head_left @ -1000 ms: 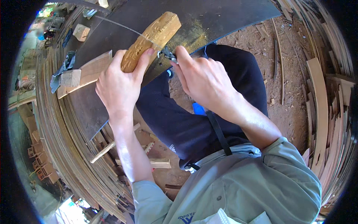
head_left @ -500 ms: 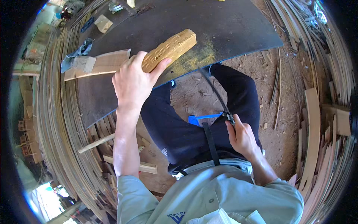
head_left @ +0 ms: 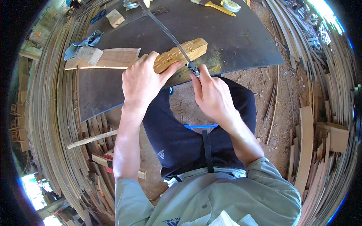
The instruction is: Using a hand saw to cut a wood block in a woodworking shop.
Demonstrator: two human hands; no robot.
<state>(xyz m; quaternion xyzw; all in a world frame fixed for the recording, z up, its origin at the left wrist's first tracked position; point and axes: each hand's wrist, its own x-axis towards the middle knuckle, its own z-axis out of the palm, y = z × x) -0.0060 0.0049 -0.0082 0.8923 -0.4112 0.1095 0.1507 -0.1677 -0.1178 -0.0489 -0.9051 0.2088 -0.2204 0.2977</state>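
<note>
My left hand (head_left: 141, 81) is closed around the near-left end of a thick yellowish wooden block (head_left: 175, 56), pressing it down on the dark tabletop. The block lies at a slant, its face marked with small gouges. My right hand (head_left: 215, 92) grips the handle of a long, narrow saw (head_left: 163, 28). Its slim dark bar runs across the top of the block and away to the far left. Whether the saw's edge touches the wood is hard to make out. Yellow sawdust (head_left: 215, 63) lies around the block near the table's front edge.
On the dark table (head_left: 245, 45) lie a reddish-brown board (head_left: 120, 58), a blue cloth (head_left: 85, 44), a small wood block (head_left: 115, 18), a yellow-handled brush (head_left: 218, 7) and a tape roll (head_left: 230, 5). Stacked wood strips (head_left: 56, 113) line both sides.
My right hand has risen from beside my thigh to the table, bringing the saw over the block. My left hand keeps its hold on the block. The view has shifted slightly.
</note>
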